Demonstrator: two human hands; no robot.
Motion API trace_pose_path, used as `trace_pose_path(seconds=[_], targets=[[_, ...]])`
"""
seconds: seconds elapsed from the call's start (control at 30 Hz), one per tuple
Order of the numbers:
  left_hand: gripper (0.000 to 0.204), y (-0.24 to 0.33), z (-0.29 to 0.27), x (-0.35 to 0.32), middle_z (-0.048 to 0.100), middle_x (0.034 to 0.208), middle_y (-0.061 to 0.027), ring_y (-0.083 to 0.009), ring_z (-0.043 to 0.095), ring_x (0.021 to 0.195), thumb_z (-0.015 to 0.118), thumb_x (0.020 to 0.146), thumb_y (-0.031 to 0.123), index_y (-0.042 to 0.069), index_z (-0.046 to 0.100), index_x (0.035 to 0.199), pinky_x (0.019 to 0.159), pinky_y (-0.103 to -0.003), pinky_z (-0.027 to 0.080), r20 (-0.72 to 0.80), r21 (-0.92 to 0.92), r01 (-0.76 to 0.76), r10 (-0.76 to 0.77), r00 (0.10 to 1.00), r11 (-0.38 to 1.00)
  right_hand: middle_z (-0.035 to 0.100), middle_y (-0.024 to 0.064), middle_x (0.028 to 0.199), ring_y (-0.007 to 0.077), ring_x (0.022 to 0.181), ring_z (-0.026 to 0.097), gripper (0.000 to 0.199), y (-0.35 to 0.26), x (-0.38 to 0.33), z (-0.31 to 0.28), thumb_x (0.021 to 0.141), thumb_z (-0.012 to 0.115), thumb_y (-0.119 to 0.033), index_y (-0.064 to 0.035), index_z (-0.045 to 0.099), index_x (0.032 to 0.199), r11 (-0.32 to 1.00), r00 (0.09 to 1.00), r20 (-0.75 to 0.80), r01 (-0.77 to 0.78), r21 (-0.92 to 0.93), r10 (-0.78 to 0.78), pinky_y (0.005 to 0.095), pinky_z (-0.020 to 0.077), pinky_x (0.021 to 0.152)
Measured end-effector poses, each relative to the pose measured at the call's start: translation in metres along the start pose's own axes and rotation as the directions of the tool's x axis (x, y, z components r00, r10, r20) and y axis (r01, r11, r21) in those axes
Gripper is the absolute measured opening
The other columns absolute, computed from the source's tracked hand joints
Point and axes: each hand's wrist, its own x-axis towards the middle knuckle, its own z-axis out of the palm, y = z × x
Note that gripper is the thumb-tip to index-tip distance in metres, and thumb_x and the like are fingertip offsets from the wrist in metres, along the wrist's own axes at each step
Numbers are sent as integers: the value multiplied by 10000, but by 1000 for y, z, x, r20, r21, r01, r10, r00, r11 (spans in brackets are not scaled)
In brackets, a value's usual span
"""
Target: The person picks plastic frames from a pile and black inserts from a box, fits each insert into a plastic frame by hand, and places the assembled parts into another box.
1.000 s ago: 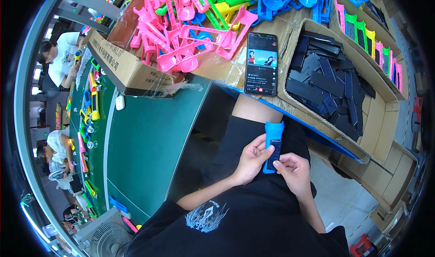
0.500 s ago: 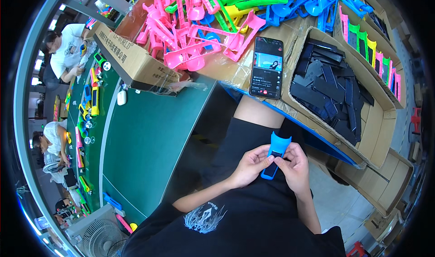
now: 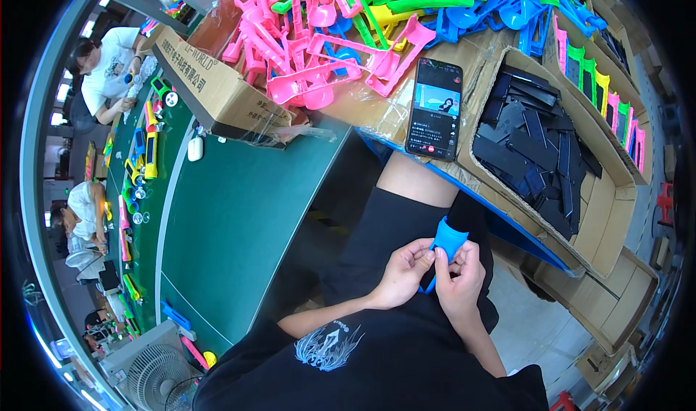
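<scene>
In front of my lap, both hands hold one blue plastic casing point(image 3: 449, 238) with a wide, curved, flared end pointing away from me. My left hand point(image 3: 403, 275) pinches its left side between thumb and fingers. On the other side my right hand point(image 3: 460, 279) grips it, the thumb pressed onto its front. A dark strip shows in the casing's narrow part, mostly covered by my thumbs and fingers. Whether that strip is fully seated, I cannot tell. Beyond my hands, an open cardboard box point(image 3: 616, 226) holds many loose black flat plates point(image 3: 523, 141).
A lit phone point(image 3: 435, 110) lies on the cardboard-covered surface beside heaped pink casings point(image 3: 312, 88), with green, yellow and blue ones. Upright coloured casings point(image 3: 602, 85) line a box at right. Left are a green table point(image 3: 239, 215), a fan point(image 3: 156, 375) and two people at work.
The blue casing has tilted, so its flared end faces me more and its narrow part is less visible. My right thumb has shifted on its front.
</scene>
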Motion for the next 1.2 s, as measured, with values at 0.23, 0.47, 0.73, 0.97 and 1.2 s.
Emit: trace_pose_path(seconds=[0.23, 0.47, 0.73, 0.97, 1.2], targets=[[335, 0, 1, -2, 661, 1190, -103, -135, 620, 1096, 588, 1033, 137, -51, 544, 1307, 987, -274, 478, -89, 36, 2, 1, 996, 999, 673, 116, 979, 122, 865, 668, 210, -2, 5, -6, 988, 602, -43, 32, 479, 1140, 999, 995, 91, -40, -14, 41, 270, 550, 737], [284, 12, -10, 3, 651, 1197, -62, -86, 605, 1110, 541, 1055, 131, 0, 524, 1306, 970, -258, 475, 190, -27, 63, -57, 980, 998, 633, 115, 1107, 144, 1023, 624, 350, 11, 7, -23, 993, 641, -120, 10, 426, 1237, 942, 969, 239, -131, 308, 57, 288, 506, 913], [444, 18, -15, 1, 647, 1248, -87, -128, 596, 1171, 627, 1017, 284, 5, 492, 1334, 1034, -300, 448, 271, 3, 138, -134, 953, 990, 613, 110, 1132, 146, 1039, 608, 405, 11, 3, -23, 981, 673, -156, -1, 418, 1254, 915, 960, 260, -192, 355, 100, 297, 481, 943], [381, 15, -15, 6, 665, 1228, -81, -133, 630, 1135, 630, 1006, 149, -6, 535, 1341, 1009, -285, 488, 235, -147, 109, -73, 969, 983, 625, 97, 1130, 148, 1041, 625, 357, 13, 10, -25, 972, 638, -47, -8, 436, 1265, 923, 952, 295, -186, 335, 85, 304, 502, 913], [390, 22, -18, 9, 689, 1176, -73, -111, 652, 1063, 652, 993, 136, -8, 551, 1341, 949, -270, 521, 249, -171, 221, -175, 952, 960, 618, 94, 1134, 126, 1038, 612, 333, 16, 15, -30, 970, 638, -43, -14, 452, 1245, 891, 935, 335, -245, 381, 114, 290, 535, 842]])
